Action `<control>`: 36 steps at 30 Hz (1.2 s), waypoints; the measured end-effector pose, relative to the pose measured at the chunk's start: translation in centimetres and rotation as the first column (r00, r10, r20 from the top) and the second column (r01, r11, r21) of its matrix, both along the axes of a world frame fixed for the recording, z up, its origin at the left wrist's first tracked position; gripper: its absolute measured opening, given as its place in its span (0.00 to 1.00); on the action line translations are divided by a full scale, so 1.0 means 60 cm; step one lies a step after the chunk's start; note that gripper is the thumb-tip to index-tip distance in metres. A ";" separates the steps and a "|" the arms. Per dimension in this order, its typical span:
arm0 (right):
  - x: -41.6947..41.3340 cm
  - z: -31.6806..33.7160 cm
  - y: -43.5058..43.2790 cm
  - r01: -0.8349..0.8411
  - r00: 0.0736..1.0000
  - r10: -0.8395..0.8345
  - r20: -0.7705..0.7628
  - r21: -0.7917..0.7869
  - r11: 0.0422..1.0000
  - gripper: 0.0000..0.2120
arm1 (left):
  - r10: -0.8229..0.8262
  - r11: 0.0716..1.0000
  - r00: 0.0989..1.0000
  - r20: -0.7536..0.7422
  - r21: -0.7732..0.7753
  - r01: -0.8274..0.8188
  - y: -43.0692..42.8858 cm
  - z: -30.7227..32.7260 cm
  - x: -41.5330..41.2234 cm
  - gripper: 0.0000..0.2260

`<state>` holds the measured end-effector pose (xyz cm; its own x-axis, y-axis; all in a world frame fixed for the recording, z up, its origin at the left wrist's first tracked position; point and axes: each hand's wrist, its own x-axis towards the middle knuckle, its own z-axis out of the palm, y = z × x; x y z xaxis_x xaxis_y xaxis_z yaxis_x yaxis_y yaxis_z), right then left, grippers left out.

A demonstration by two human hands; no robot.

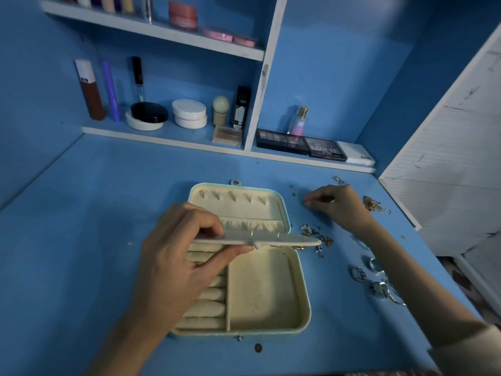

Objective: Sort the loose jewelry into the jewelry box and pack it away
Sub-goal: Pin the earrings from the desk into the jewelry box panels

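A cream-lined jewelry box (302,297) lies open in the middle of the blue desk, its lid (282,204) laid back. My left hand (179,256) pinches the box's flat middle panel (284,239) and holds it level over the tray. My right hand (336,204) reaches to the right of the lid, fingertips pinched together over a tiny piece on the desk; what it holds is too small to tell. Loose earrings (315,234), silver rings (375,278) and a gold chain (372,204) lie scattered right of the box.
Cosmetics fill the shelves behind: jars (189,113), bottles (89,90), a perfume (299,122) and palettes (301,145). A white louvred door (450,147) stands at the right. A small brown coin-like disc (258,347) lies at the desk's front.
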<state>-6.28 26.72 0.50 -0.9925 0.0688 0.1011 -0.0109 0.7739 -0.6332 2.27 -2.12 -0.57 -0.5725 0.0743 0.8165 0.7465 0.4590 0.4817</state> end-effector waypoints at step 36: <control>-0.060 0.009 0.023 0.037 0.999 -0.040 0.010 0.214 0.976 0.06 | -0.007 1.000 1.000 0.024 0.006 0.006 -0.001 0.000 -0.002 0.14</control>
